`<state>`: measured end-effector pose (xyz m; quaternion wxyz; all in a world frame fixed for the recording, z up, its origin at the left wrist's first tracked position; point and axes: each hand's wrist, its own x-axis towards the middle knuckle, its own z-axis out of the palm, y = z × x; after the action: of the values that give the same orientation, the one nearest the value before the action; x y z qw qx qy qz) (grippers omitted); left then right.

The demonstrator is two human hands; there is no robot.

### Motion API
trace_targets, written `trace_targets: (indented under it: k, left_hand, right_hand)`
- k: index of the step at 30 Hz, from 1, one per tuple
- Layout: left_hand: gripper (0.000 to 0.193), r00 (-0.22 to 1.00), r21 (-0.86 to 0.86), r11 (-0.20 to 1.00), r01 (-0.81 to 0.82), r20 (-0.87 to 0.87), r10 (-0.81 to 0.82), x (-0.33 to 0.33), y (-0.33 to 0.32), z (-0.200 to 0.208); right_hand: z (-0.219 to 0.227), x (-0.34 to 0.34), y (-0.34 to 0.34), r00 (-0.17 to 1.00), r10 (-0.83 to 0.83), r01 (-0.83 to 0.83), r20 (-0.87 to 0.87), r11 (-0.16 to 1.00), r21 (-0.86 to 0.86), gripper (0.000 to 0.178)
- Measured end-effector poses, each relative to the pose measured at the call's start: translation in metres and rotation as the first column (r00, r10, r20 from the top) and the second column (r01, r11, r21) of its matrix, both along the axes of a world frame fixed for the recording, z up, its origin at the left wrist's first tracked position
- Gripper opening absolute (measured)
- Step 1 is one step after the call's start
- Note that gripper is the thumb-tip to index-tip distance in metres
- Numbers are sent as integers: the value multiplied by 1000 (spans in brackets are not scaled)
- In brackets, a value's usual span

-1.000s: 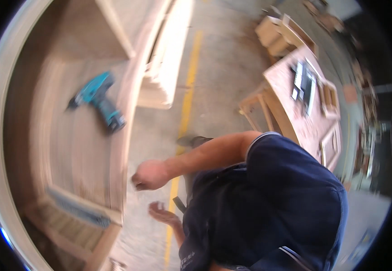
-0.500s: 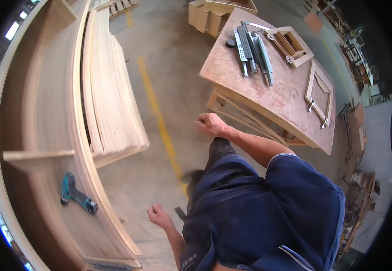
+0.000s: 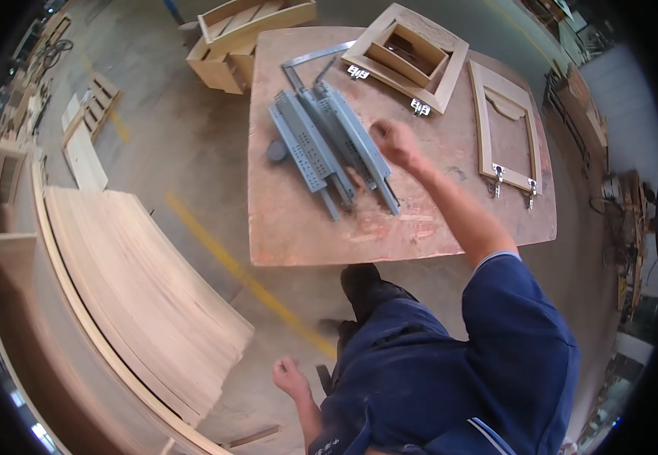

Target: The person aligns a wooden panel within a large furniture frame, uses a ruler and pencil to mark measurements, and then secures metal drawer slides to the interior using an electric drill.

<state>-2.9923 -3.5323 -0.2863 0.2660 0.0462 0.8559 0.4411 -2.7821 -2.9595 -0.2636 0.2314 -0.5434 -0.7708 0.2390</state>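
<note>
Hovering: right hand (image 3: 394, 142), fingers curled, grasp unclear | grey perforated-metal drawer slides (image 3: 353, 135) just left, long axes slanting far-left to near-right | left hand (image 3: 291, 378), loosely clenched, farther

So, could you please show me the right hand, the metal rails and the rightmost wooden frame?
Right hand (image 3: 395, 142), head view: middle of the hand.
Metal rails (image 3: 301, 142), head view: perforated face of the leftmost.
Rightmost wooden frame (image 3: 482, 121), head view: its left bar.

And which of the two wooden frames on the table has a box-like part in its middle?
The left frame, nearer the metal slides: a box-like wooden part sits within it. The right frame has just a curved piece in its opening.
</note>
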Motion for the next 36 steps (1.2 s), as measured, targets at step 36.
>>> trace_targets:
  k: [36]
  left_hand:
    - [11, 866, 204, 909, -364, -285, 411, 0, -41, 57]
  right_hand:
    - [141, -236, -163, 331, 915, -944, 233, 316, 99, 8]
